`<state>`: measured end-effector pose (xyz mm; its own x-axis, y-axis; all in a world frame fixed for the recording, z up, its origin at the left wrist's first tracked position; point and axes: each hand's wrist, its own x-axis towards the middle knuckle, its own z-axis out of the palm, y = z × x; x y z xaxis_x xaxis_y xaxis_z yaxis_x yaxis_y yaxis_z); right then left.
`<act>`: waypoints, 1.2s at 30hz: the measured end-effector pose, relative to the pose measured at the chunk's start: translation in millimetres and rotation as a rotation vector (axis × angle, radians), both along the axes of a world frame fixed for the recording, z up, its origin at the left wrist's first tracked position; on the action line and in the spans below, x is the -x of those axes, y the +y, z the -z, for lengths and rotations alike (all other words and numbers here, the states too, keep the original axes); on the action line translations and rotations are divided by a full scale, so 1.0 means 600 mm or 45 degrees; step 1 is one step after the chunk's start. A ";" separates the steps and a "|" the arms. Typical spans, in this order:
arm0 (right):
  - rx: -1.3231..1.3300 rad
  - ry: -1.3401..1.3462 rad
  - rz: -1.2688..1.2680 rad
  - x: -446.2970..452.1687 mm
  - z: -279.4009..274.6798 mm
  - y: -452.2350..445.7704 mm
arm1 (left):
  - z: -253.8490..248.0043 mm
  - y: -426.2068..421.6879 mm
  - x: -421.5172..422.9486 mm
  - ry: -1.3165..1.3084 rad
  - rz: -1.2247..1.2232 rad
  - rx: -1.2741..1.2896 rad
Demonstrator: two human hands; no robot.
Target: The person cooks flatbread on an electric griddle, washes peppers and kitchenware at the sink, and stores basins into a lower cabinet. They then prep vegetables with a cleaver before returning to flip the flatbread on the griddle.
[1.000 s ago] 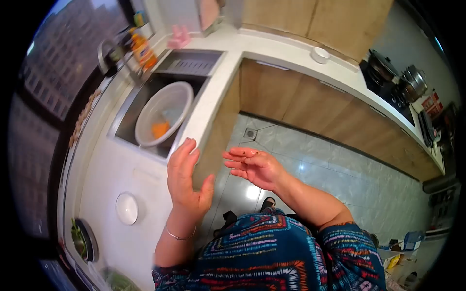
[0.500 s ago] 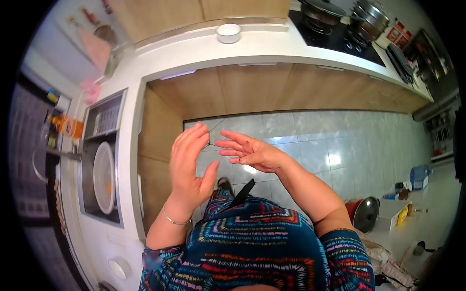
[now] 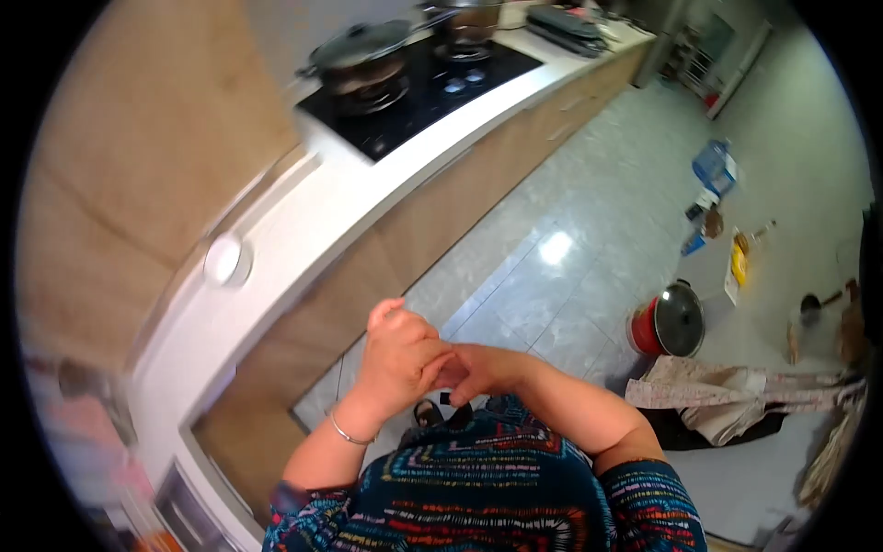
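My left hand [image 3: 397,361], with a silver bangle at the wrist, is closed against the fingers of my right hand [image 3: 471,370]. The two hands touch in front of my patterned dress [image 3: 478,460]. My right fingers are curled in and partly covered by the left ones. Whatever lies between them is hidden. The thin dark cord seen earlier does not show.
A white bowl [image 3: 226,261] stands on the counter [image 3: 345,189] to the left. Pots, including a lidded black pan [image 3: 359,60], sit on the black cooktop [image 3: 414,101]. A red pot [image 3: 648,329] and a blue water jug [image 3: 713,166] are at right.
My hands were apart, with a thin dark cord stretched between them; now they have come together and closed. The view has swung right, from the sink toward the cooktop.
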<state>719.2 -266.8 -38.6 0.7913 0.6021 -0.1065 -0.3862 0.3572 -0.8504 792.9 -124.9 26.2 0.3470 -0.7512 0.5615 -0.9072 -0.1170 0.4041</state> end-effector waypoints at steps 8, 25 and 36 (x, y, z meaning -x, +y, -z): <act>0.193 -0.004 0.538 0.062 -0.025 -0.266 | 0.047 -0.280 -0.101 0.051 0.273 0.033; 0.824 -0.922 1.412 -0.149 -0.105 -0.728 | 0.094 -0.874 -0.153 2.852 0.673 0.151; 0.387 -0.222 1.940 -0.308 -0.012 -1.096 | -0.057 -1.179 -0.383 0.409 1.119 0.238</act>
